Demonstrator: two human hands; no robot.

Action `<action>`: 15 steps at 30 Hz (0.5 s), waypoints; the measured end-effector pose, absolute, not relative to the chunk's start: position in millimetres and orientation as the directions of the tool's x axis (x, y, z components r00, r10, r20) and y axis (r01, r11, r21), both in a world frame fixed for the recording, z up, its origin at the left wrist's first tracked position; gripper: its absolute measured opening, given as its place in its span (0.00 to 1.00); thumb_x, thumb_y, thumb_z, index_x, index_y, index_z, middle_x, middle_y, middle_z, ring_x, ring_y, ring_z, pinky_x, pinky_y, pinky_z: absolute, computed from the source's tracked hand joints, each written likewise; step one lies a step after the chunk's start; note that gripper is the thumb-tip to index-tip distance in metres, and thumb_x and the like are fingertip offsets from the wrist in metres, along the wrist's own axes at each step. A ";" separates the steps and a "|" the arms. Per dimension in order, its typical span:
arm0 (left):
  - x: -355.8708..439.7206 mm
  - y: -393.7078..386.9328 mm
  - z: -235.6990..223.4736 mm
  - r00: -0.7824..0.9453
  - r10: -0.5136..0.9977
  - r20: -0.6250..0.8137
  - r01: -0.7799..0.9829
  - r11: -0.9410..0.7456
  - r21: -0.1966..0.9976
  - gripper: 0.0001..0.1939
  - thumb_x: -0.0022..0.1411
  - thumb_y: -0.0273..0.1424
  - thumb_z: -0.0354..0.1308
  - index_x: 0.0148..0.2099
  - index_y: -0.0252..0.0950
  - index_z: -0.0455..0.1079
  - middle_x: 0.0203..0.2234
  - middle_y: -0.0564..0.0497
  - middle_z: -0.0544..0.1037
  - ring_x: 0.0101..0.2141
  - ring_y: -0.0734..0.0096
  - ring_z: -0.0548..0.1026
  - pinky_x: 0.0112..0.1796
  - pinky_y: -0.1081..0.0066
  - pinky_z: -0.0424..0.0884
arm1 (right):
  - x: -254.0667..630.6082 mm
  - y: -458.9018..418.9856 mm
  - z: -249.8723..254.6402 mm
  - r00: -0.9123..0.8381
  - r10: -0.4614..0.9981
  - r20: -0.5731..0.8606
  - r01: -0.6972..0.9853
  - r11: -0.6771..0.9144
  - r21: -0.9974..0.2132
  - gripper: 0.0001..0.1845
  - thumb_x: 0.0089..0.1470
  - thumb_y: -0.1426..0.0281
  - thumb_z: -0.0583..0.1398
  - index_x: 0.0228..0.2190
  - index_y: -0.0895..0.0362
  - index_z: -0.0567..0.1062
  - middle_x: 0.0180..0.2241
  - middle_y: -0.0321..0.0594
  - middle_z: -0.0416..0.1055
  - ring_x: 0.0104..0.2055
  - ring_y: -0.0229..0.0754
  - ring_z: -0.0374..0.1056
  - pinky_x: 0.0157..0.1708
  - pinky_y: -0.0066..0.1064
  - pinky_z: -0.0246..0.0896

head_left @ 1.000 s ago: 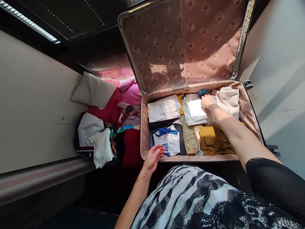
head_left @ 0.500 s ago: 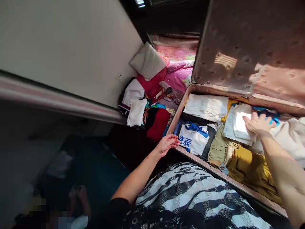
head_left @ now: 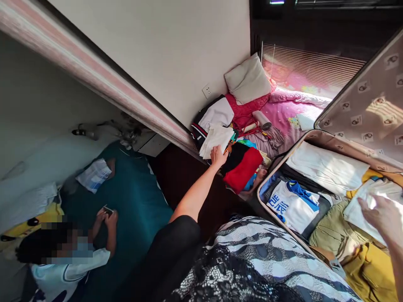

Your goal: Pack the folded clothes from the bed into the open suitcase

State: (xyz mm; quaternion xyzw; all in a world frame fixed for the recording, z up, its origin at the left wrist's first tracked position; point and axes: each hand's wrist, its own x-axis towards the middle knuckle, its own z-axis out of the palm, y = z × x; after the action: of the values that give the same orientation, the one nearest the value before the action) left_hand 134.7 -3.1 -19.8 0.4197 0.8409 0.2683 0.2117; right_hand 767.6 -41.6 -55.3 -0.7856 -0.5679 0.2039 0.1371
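Observation:
My left hand (head_left: 218,157) reaches to the clothes pile at the wall. Its fingers are closed on the near edge of a folded white garment (head_left: 217,136), which lies on top of dark and white clothes. My right hand (head_left: 382,218) is open, a little blurred, over a folded pale garment (head_left: 355,212) in the open suitcase (head_left: 261,195). Around it in the case are a white shirt with blue trim (head_left: 291,205), olive green trousers (head_left: 330,226), mustard yellow clothing (head_left: 368,272) and a white folded cloth (head_left: 327,165).
Beside the pile lie a red folded garment (head_left: 244,170), a grey cushion (head_left: 248,79) and a pink bedspread (head_left: 283,111). The upright suitcase lid (head_left: 368,105) stands at right. At left, past a partition edge, a person (head_left: 69,268) holds a phone on a teal bed (head_left: 135,214).
My left hand has gone from the suitcase's near corner to the white garment on the pile. My right hand stays over the pale garment. The view has turned left, revealing the other person clearly.

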 end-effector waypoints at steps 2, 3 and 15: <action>123.9 13.1 -29.0 -0.494 0.850 -0.185 0.715 0.518 0.470 0.29 0.67 0.27 0.70 0.66 0.26 0.70 0.67 0.22 0.70 0.69 0.35 0.67 0.68 0.47 0.62 | 721.4 -47.2 -49.2 0.236 0.955 -0.183 0.824 -0.296 -0.484 0.55 0.42 0.31 0.49 0.70 0.31 0.71 0.51 0.74 0.75 0.64 0.76 0.72 0.58 0.70 0.59; 118.1 19.1 -32.1 -0.471 0.850 -0.236 0.756 0.527 0.388 0.29 0.70 0.28 0.67 0.69 0.27 0.68 0.68 0.24 0.69 0.70 0.36 0.66 0.68 0.48 0.62 | 700.9 -49.7 -46.2 0.211 0.959 -0.189 0.821 -0.279 -0.498 0.51 0.41 0.33 0.52 0.65 0.32 0.75 0.48 0.69 0.77 0.58 0.77 0.76 0.56 0.70 0.64; 59.3 47.3 -15.4 -0.280 0.853 -0.441 0.864 0.424 0.272 0.25 0.75 0.28 0.56 0.71 0.30 0.70 0.64 0.29 0.76 0.65 0.44 0.75 0.64 0.56 0.70 | 563.3 -46.1 -2.8 -0.014 0.975 -0.224 0.814 -0.119 -0.569 0.26 0.46 0.47 0.59 0.37 0.52 0.81 0.32 0.52 0.82 0.33 0.63 0.81 0.36 0.50 0.75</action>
State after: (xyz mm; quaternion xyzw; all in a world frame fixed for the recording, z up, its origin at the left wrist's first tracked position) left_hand 59.3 47.3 -15.4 0.5363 0.8000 -0.0103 0.2687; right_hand 563.3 -46.1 -2.8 -0.6885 -0.6494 0.2922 0.1374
